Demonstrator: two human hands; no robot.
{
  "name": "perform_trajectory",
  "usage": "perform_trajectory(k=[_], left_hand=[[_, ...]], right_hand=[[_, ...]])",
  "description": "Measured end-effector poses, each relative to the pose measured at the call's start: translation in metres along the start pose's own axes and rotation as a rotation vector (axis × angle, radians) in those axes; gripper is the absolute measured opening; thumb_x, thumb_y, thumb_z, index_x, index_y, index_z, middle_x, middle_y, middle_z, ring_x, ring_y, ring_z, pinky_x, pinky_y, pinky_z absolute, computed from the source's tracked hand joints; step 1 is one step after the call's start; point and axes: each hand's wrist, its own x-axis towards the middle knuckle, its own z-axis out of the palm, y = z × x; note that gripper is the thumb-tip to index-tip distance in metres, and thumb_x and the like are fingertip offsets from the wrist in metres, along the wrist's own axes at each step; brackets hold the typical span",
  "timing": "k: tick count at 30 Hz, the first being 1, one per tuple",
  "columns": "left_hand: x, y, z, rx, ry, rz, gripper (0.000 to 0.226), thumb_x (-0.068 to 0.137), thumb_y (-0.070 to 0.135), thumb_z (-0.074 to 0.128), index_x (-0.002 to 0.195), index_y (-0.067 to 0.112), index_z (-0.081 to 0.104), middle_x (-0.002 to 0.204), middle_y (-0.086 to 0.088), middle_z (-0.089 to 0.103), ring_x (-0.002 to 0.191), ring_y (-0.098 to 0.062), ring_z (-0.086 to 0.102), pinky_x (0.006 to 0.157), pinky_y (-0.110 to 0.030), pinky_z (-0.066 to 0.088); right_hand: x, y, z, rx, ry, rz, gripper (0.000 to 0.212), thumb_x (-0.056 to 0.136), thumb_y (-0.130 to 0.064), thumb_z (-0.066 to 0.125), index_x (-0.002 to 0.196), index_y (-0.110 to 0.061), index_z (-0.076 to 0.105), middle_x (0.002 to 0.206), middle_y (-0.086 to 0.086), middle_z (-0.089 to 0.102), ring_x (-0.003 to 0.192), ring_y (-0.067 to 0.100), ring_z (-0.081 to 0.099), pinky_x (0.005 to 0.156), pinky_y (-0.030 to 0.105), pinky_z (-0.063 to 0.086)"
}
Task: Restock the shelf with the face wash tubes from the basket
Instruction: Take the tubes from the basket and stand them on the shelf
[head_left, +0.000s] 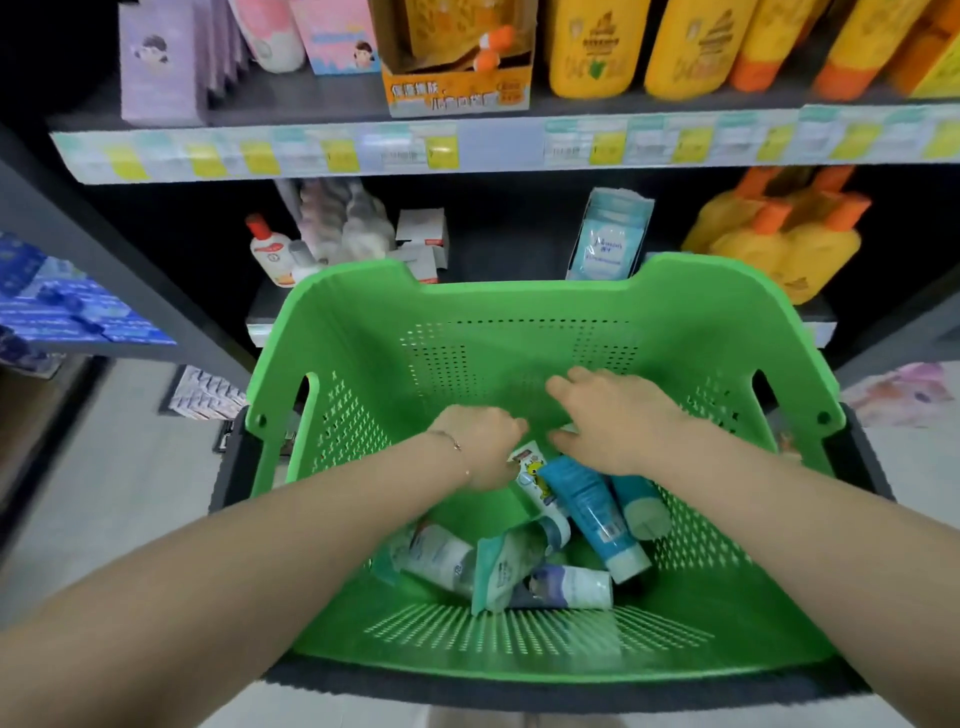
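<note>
Head view: green basket, perforated moulded plastic, tall walls, rounded rim, top wide open. Face wash tubes heaped loose on basket floor: smooth soft plastic in blue, teal and white.

Both hands inside basket, above heap. Left hand fingers curled down onto white printed tube; grip cannot be confirmed. Right hand fingers spread and relaxed, nothing seen in grasp, just above blue tube.

Beyond basket's far rim, shelf shows bare board between white boxes and pale blue pouch.

The head camera looks forward and steeply down, close over the green basket before the shelf.
</note>
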Motion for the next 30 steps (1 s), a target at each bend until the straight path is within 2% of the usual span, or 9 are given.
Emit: perform_trajectory(k=[3,5,9,12,15,19,22,26,30], left_hand=[[0.003,0.006,0.015,-0.087,-0.215,-0.003,0.045,0.096,0.045,0.048,0.130,0.017,0.052,0.120,-0.007,0.060,0.104,-0.027,0.061,0.077,-0.035,0.050],[0.005,0.008,0.022,-0.145,-0.327,0.018,0.048,0.096,0.050,0.047,0.123,0.012,0.058,0.116,-0.008,0.063,0.100,-0.027,0.061,0.077,-0.033,0.049],[0.004,0.012,0.034,-0.202,-0.447,0.044,0.048,0.092,0.055,0.051,0.108,0.011,0.062,0.102,-0.005,0.064,0.089,-0.024,0.061,0.070,-0.033,0.048],[0.001,0.015,0.037,-0.164,-0.536,0.059,0.036,0.088,0.050,0.062,0.080,0.016,0.056,0.079,-0.003,0.059,0.074,-0.019,0.054,0.074,-0.036,0.053],[0.002,0.016,0.044,-0.096,-0.581,0.059,0.041,0.085,0.049,0.066,0.078,0.010,0.057,0.085,-0.013,0.065,0.068,-0.019,0.050,0.081,-0.040,0.054],[0.006,0.015,0.049,-0.102,-0.580,0.059,0.052,0.084,0.051,0.066,0.093,-0.001,0.065,0.090,-0.017,0.070,0.066,-0.021,0.050,0.064,-0.031,0.046],[0.009,0.013,0.043,-0.035,-0.510,0.064,0.039,0.085,0.045,0.065,0.071,0.009,0.057,0.072,-0.007,0.061,0.062,-0.020,0.049,0.056,-0.029,0.042],[0.011,0.005,0.026,0.012,-0.344,0.029,0.023,0.089,0.033,0.060,0.077,0.015,0.054,0.076,-0.002,0.054,0.068,-0.021,0.055,0.057,-0.032,0.046],[0.013,0.002,0.009,0.000,-0.237,0.018,0.031,0.094,0.029,0.056,0.068,0.014,0.046,0.071,-0.003,0.050,0.067,-0.021,0.053,0.058,-0.031,0.043]], right_hand=[[0.004,0.002,0.005,0.033,-0.036,0.013,0.045,0.094,-0.042,0.052,0.130,-0.016,0.043,0.103,0.002,0.046,0.094,0.022,0.049,0.071,0.033,0.041],[0.006,0.004,0.007,0.056,-0.065,0.015,0.048,0.093,-0.043,0.053,0.132,-0.016,0.044,0.107,0.002,0.049,0.096,0.022,0.052,0.073,0.035,0.048],[0.008,0.006,0.008,0.073,-0.106,0.031,0.052,0.092,-0.047,0.054,0.134,-0.017,0.044,0.116,0.004,0.052,0.101,0.023,0.057,0.080,0.041,0.054],[0.009,0.007,0.009,0.076,-0.119,0.035,0.053,0.092,-0.048,0.053,0.135,-0.017,0.045,0.121,0.005,0.053,0.105,0.025,0.057,0.083,0.043,0.054],[0.010,0.006,0.009,0.084,-0.136,0.032,0.053,0.093,-0.048,0.053,0.135,-0.017,0.045,0.124,0.005,0.052,0.107,0.026,0.057,0.084,0.043,0.053],[0.009,0.005,0.010,0.083,-0.155,0.026,0.053,0.093,-0.050,0.052,0.135,-0.018,0.045,0.121,0.005,0.053,0.104,0.026,0.057,0.082,0.041,0.053],[0.009,0.004,0.012,0.080,-0.171,0.017,0.052,0.093,-0.050,0.051,0.133,-0.017,0.046,0.119,0.005,0.053,0.103,0.026,0.057,0.081,0.041,0.053],[0.009,0.003,0.014,0.103,-0.205,-0.013,0.052,0.094,-0.048,0.052,0.136,-0.017,0.045,0.121,0.007,0.053,0.106,0.027,0.056,0.082,0.038,0.051],[0.009,0.002,0.015,0.127,-0.240,-0.038,0.053,0.094,-0.046,0.052,0.138,-0.016,0.044,0.123,0.008,0.053,0.107,0.027,0.056,0.086,0.039,0.050]])
